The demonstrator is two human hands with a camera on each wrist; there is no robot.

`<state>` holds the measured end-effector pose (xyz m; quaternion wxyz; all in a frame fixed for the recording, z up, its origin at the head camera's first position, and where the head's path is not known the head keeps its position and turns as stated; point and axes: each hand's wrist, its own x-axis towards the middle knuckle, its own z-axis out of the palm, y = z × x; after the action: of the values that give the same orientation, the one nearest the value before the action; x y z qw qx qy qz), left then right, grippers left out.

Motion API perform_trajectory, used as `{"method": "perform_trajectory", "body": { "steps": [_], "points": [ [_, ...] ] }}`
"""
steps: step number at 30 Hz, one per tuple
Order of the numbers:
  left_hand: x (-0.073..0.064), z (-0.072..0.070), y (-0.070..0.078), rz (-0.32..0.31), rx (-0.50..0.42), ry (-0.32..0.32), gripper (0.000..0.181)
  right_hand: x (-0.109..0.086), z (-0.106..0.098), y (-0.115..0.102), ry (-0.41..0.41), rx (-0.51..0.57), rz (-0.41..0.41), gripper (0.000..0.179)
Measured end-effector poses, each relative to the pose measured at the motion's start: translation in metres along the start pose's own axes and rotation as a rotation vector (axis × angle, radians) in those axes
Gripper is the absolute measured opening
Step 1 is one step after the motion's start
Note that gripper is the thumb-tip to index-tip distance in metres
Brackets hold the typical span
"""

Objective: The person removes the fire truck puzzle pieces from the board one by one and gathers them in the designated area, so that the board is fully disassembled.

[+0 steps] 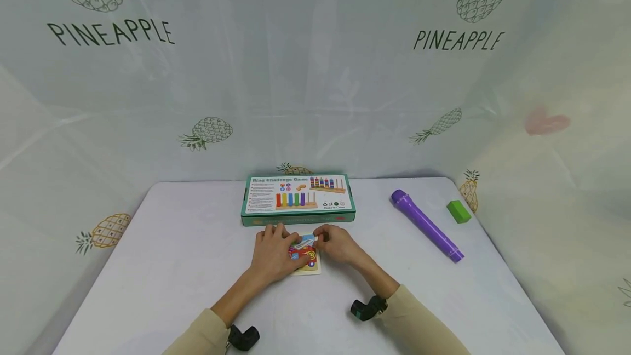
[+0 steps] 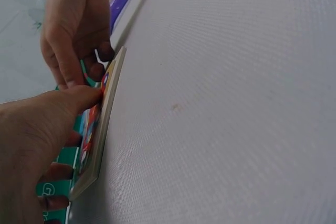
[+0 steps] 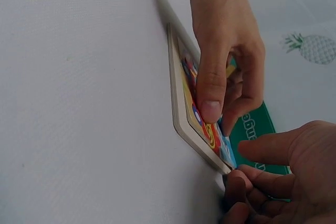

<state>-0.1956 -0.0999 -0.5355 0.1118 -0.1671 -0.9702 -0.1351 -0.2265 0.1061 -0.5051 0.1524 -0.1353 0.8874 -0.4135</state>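
Note:
A small wooden jigsaw puzzle (image 1: 311,267) with a red fire-engine picture lies on the table, its pale frame showing along the near edge. My left hand (image 1: 273,252) holds it from the left, the thumb (image 3: 212,109) pressed on the picture and the other fingers spread toward the far side. At the far right corner, my right hand (image 1: 339,244) has thumb and index finger close together on the puzzle's edge, pinching there. Its other fingers are curled in. From the left wrist view, the puzzle (image 2: 100,145) is seen edge-on, partly hidden by the left hand.
Just behind the hands lies a green Ring Challenge Game box (image 1: 298,197). To the right are a purple microphone-like tube (image 1: 428,226) and a green block (image 1: 459,211). A pineapple-print sheet (image 1: 315,70) hangs behind the white table (image 1: 197,234).

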Motion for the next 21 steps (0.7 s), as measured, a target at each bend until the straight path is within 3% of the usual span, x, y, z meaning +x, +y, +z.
{"method": "perform_trajectory", "body": {
  "steps": [21],
  "points": [
    [-0.0012,0.0022,-0.0010,0.002,-0.020,0.006,0.054,0.0011,0.0025,-0.0003,0.083,0.077,-0.045,0.017]
  ]
}}
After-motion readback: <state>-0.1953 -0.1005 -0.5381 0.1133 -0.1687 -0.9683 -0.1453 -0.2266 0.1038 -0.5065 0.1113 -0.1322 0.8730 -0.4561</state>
